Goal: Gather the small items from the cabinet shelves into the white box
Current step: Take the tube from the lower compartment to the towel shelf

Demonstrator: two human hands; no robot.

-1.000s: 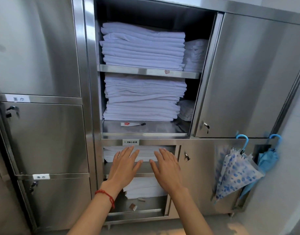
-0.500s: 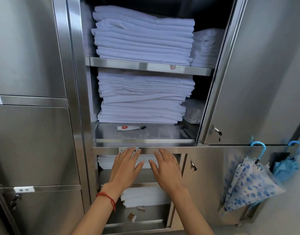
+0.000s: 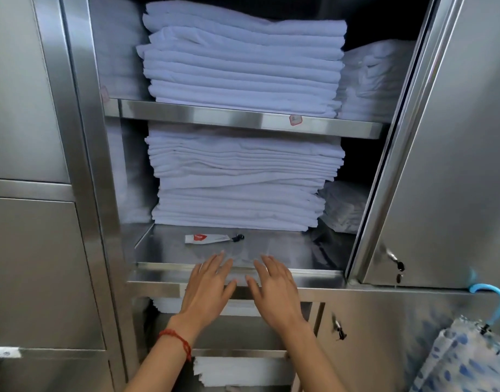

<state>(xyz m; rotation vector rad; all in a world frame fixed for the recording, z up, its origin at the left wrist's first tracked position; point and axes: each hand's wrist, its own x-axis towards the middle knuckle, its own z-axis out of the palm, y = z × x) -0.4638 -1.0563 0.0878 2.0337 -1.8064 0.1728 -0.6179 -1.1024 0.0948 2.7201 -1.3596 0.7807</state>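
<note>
Stainless steel cabinet [image 3: 82, 165], upper compartment open, door [image 3: 446, 154] swung to the right. Top shelf [image 3: 243, 117]: tall stack of folded white linen [image 3: 240, 60], its upper layers cut off by the frame; a smaller bundle beside it at right, dim. Shelf floor [image 3: 271, 250] below: second linen stack [image 3: 240, 179] set toward the back, another bundle in shadow at right, hard to make out. Lower compartment: more white linen, mostly hidden behind the forearms and cut off at the bottom edge. Patterned umbrella [image 3: 466, 360] with blue handle, lower right, partly out of frame.

Item: small white tube [image 3: 205, 238] with a red mark near its left end and a dark cap or tie at its right end; print illegible. Lies flat on the shelf floor just in front of the second stack, long axis left–right, dark end pointing right.

Left hand [image 3: 206, 287], red cord at the wrist, and right hand [image 3: 274, 290]: both flat, fingers spread wide, holding nothing, over the shelf's front lip, near the tube but apart from it.
</note>
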